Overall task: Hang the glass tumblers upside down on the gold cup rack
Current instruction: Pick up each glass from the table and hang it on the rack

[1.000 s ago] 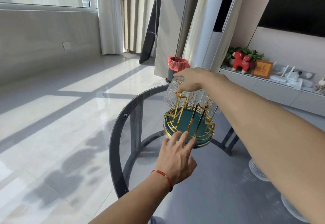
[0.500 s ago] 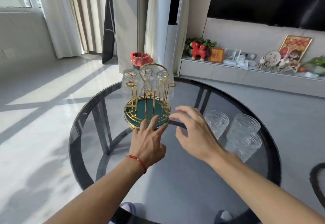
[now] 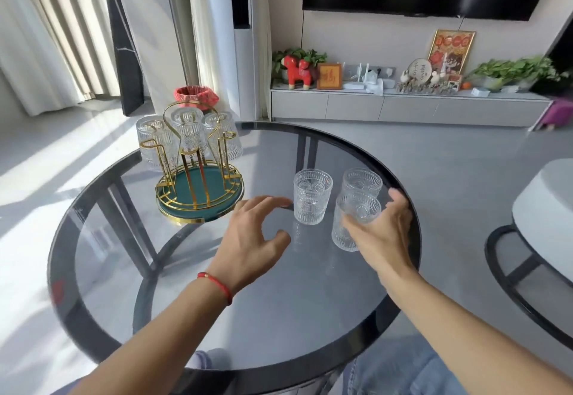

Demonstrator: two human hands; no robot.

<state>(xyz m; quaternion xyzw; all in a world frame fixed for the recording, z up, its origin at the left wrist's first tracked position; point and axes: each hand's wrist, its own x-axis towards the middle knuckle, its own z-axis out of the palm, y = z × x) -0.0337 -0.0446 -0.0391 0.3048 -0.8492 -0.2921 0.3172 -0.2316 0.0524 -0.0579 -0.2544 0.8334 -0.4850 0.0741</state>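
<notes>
The gold cup rack (image 3: 198, 216) with a green tray base stands at the table's far left. Three glass tumblers hang upside down on its far pegs: one on the left (image 3: 151, 143), one in the middle (image 3: 189, 131), one on the right (image 3: 231, 143). Three more tumblers stand upright at the right: a left one (image 3: 311, 197), a far one (image 3: 361, 182) and a near one (image 3: 347, 230). My left hand (image 3: 254, 233) hovers with fingers spread, just left of the left tumbler. My right hand (image 3: 383, 230) curves open around the near tumbler's right side, thumb in front of it.
Everything sits on a round smoked-glass table (image 3: 217, 317) with a dark rim. A white round seat (image 3: 545, 199) stands to the right. A bin with a red bag (image 3: 195, 95) and a low cabinet (image 3: 403, 107) lie beyond the table.
My view swung right and down. The right hand left the rack and moved to the near upright tumbler. The left hand came off the rack's base toward the upright tumblers.
</notes>
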